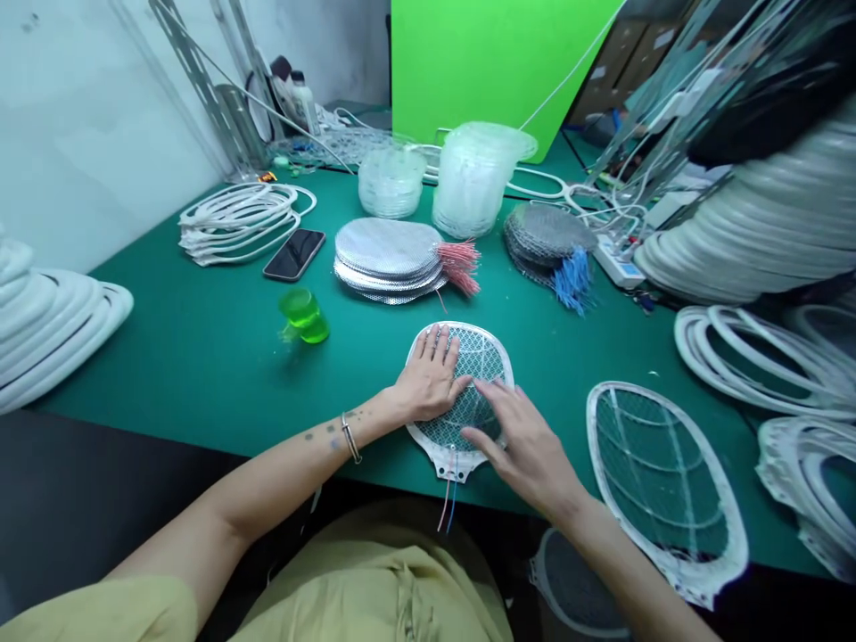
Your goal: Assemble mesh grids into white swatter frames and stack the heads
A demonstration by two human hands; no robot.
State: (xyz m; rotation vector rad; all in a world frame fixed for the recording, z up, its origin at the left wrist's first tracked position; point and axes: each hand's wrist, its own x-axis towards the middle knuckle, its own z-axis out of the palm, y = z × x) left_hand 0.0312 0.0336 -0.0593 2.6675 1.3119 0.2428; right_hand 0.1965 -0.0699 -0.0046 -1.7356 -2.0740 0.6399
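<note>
Left hand [428, 379] and right hand [525, 450] lie open, not clamped, on a mesh swatter frame [482, 357]; its long axis points to the person, wired neck [449, 465] nearest.

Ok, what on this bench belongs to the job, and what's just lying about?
Job:
white-framed mesh panel under left hand and right hand
mesh discs with pink wires
mesh discs with blue wires
white frame stacks

Lying about:
smartphone
green translucent cup
power strip
</note>
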